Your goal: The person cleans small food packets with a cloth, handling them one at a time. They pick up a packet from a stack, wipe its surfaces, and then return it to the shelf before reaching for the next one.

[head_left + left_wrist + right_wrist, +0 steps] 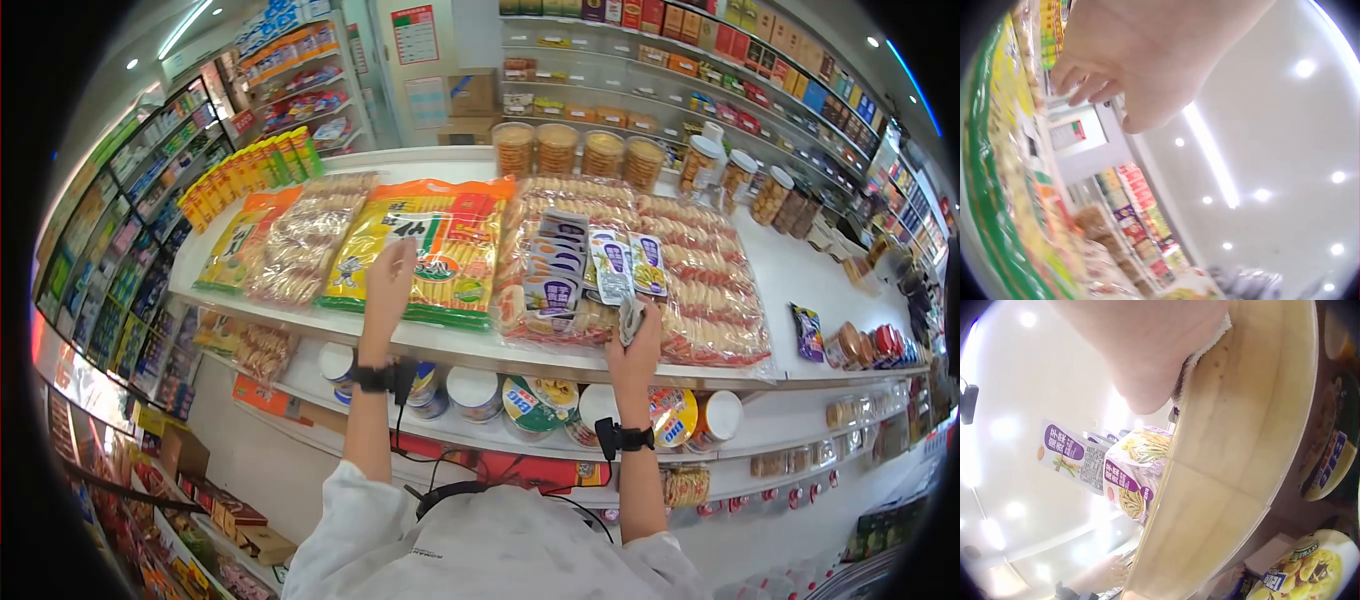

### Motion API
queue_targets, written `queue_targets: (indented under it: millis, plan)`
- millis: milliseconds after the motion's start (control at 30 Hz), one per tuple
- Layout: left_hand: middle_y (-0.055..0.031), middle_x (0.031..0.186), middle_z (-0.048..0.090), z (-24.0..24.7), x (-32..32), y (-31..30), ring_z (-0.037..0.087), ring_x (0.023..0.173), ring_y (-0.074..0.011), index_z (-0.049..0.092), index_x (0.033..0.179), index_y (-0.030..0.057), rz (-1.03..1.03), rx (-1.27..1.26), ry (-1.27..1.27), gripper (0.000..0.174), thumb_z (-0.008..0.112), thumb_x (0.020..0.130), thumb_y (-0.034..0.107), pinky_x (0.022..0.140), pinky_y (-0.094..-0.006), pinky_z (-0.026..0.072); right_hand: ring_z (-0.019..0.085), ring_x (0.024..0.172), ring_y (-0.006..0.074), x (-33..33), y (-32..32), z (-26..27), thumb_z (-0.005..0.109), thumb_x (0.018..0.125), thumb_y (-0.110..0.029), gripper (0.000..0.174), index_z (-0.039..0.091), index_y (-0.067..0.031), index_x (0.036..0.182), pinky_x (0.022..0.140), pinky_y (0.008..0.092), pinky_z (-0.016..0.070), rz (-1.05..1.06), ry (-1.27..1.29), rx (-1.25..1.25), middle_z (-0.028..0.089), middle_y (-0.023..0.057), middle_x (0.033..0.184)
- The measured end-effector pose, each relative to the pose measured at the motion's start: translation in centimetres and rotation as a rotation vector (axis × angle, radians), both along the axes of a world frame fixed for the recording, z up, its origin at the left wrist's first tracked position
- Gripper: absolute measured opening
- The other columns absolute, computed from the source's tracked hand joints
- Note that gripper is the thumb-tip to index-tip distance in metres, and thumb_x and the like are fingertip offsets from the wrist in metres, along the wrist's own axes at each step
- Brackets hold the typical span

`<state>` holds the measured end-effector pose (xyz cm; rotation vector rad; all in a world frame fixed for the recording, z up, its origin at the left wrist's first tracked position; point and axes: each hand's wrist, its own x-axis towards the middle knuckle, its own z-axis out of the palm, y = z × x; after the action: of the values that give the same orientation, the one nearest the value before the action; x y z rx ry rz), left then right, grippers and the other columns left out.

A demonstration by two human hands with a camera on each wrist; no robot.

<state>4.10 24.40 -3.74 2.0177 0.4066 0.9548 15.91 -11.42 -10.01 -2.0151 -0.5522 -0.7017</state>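
Note:
My left hand (390, 278) is over the big yellow and orange snack bag (450, 235), its fingers loosely bent and holding nothing. In the left wrist view its fingers (1091, 84) stand above the bag's green edge. My right hand (638, 348) grips a small grey-white cloth (629, 318) at the counter's front edge. The cloth's fuzzy white rim (1211, 342) shows beside the palm in the right wrist view. Just beyond it, small white and purple snack packets (609, 266) lie on a large clear bag of round biscuits (690, 285). A stack of similar packets (556, 262) lies to their left.
Clear tubs of biscuits (555, 150) and jars (700, 160) line the counter's back. Yellow tubes (250, 170) stand at its left. Instant noodle tubs (538, 403) sit on the shelf below the counter edge. Stocked wall shelves (680, 70) rise behind.

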Motion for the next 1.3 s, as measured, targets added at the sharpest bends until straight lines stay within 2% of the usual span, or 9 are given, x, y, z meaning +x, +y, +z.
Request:
queue_targets:
  millis: [133, 367, 500, 567, 667, 800, 1000, 1100, 1300]
  plan:
    - [-0.0107, 0.11, 0.068, 3.7, -1.6, -9.3, 0.065, 0.097, -0.0166, 0.067, 0.115, 0.0018, -0.301, 0.136, -0.104, 0.028, 0.069, 0.089, 0.01, 0.082, -0.0298, 0.0526, 0.049, 0.12, 0.0338, -0.2, 0.0, 0.2, 0.058, 0.087, 0.0, 0.038, 0.049, 0.0042, 0.124, 0.103, 0.0385, 0.0387, 0.016, -0.014, 0.145, 0.05, 0.0177, 0.13]
    - [-0.011, 0.104, 0.066, 1.6, -0.8, -14.9, 0.064, 0.09, -0.0258, 0.068, 0.109, 0.0015, -0.363, 0.344, -0.243, 0.036, 0.08, 0.075, 0.006, 0.078, -0.033, 0.0517, 0.053, 0.114, 0.0219, -4.3, 3.0, 5.8, 0.047, 0.101, -0.008, 0.03, 0.049, 0.0002, 0.129, 0.101, 0.0326, 0.0378, 0.208, -0.003, 0.382, 0.055, 0.0131, 0.124]
    - [-0.0084, 0.099, 0.062, 1.2, -0.4, -16.2, 0.061, 0.093, -0.0264, 0.07, 0.107, 0.0038, -0.378, 0.367, -0.245, 0.037, 0.078, 0.071, 0.003, 0.078, -0.0343, 0.051, 0.049, 0.122, 0.0232, -4.9, 5.4, 3.4, 0.046, 0.102, -0.009, 0.032, 0.047, 0.0003, 0.132, 0.104, 0.0356, 0.0369, 0.408, 0.335, 0.622, 0.052, 0.0147, 0.131]
    - [-0.0077, 0.096, 0.06, 0.4, 0.3, -15.7, 0.06, 0.094, -0.0261, 0.07, 0.106, 0.0054, -0.4, 0.359, -0.26, 0.038, 0.077, 0.069, 0.002, 0.079, -0.035, 0.0507, 0.048, 0.123, 0.021, -5.8, 5.4, -0.3, 0.041, 0.105, -0.021, 0.036, 0.046, -0.0011, 0.135, 0.106, 0.034, 0.0355, 0.114, 0.239, 0.306, 0.05, 0.0126, 0.134]
    - [-0.0079, 0.094, 0.059, 1.8, 0.2, -16.5, 0.059, 0.094, -0.0263, 0.071, 0.105, 0.007, -0.382, 0.435, -0.314, 0.036, 0.075, 0.07, 0.002, 0.079, -0.0359, 0.0503, 0.047, 0.125, 0.0214, -5.7, 5.2, -1.9, 0.037, 0.107, -0.03, 0.043, 0.043, -0.0022, 0.139, 0.109, 0.0346, 0.0348, 0.133, 0.176, 0.533, 0.047, 0.013, 0.138]
    - [-0.0086, 0.095, 0.06, 3.6, -0.7, -18.1, 0.06, 0.092, -0.0266, 0.07, 0.101, 0.0053, -0.432, 0.388, -0.408, 0.031, 0.074, 0.071, 0.003, 0.078, -0.0373, 0.0503, 0.047, 0.125, 0.0233, -7.1, 4.8, 2.5, 0.036, 0.106, -0.041, 0.051, 0.041, -0.0034, 0.14, 0.109, 0.0378, 0.036, 0.394, 0.366, 1.042, 0.046, 0.0153, 0.138]
    - [-0.0099, 0.096, 0.061, 4.5, -3.2, -19.8, 0.062, 0.09, -0.0273, 0.068, 0.099, 0.0022, -0.524, 0.288, -0.49, 0.026, 0.074, 0.074, 0.004, 0.076, -0.0377, 0.0511, 0.047, 0.127, 0.0278, -9.9, 2.6, 9.4, 0.031, 0.102, -0.059, 0.07, 0.034, -0.0033, 0.144, 0.111, 0.0426, 0.0362, 0.378, 0.267, 1.258, 0.045, 0.0168, 0.139]
    - [-0.0106, 0.093, 0.06, 5.0, -4.5, -21.3, 0.061, 0.084, -0.027, 0.066, 0.096, -0.0001, -0.47, 0.182, -0.576, 0.025, 0.077, 0.074, 0.003, 0.071, -0.036, 0.0492, 0.045, 0.13, 0.0335, -14.3, 4.6, 9.6, 0.031, 0.098, -0.066, 0.082, 0.021, -0.0043, 0.151, 0.112, 0.048, 0.0338, 0.723, 0.151, 1.181, 0.042, 0.022, 0.141]
    - [-0.0112, 0.091, 0.059, 5.2, -6.9, -20.4, 0.059, 0.078, -0.0255, 0.066, 0.095, -0.0013, -0.439, 0.186, -0.606, 0.021, 0.075, 0.076, 0.0, 0.066, -0.0342, 0.0471, 0.05, 0.125, 0.0323, -16.5, 5.6, 11.0, 0.063, 0.087, -0.022, 0.075, 0.025, 0.0005, 0.148, 0.108, 0.0471, 0.0384, 0.502, 0.166, 0.788, 0.049, 0.0207, 0.133]
